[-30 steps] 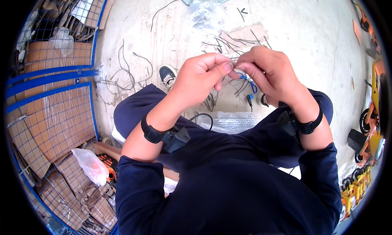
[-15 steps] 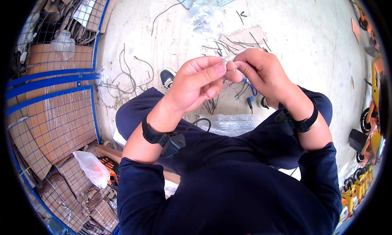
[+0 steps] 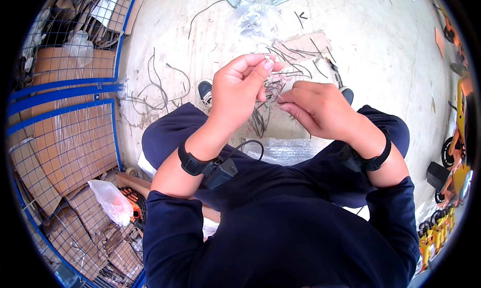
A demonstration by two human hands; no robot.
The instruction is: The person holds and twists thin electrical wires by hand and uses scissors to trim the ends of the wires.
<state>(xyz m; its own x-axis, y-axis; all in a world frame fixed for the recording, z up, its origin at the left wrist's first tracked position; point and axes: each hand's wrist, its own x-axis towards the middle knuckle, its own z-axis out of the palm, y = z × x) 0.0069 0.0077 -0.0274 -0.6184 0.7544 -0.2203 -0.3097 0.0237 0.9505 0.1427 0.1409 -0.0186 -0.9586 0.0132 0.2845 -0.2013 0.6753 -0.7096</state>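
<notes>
My left hand (image 3: 239,87) is raised above the floor, thumb and fingers pinching a small white piece (image 3: 267,57), too small to name. To the right and a little nearer to me, my right hand (image 3: 321,109) has its thumb against its curled fingers. Something thin and pale shows at those fingertips, but I cannot make out what it is. The hands are apart. Below and between them, a loose heap of thin dark and reddish wires (image 3: 258,118) lies on the floor, partly hidden by the hands.
Beyond the hands lie a cardboard piece (image 3: 305,45) with dark wire scraps and a clear plastic bag (image 3: 255,22). Bubble wrap (image 3: 283,150) lies between my legs. A blue mesh cage (image 3: 65,90) holding cardboard stands left. Orange and yellow wheeled equipment (image 3: 453,153) lines the right.
My hands have separated. The right has come down toward me, away from the left, which has moved slightly farther off and still pinches the small white piece.
</notes>
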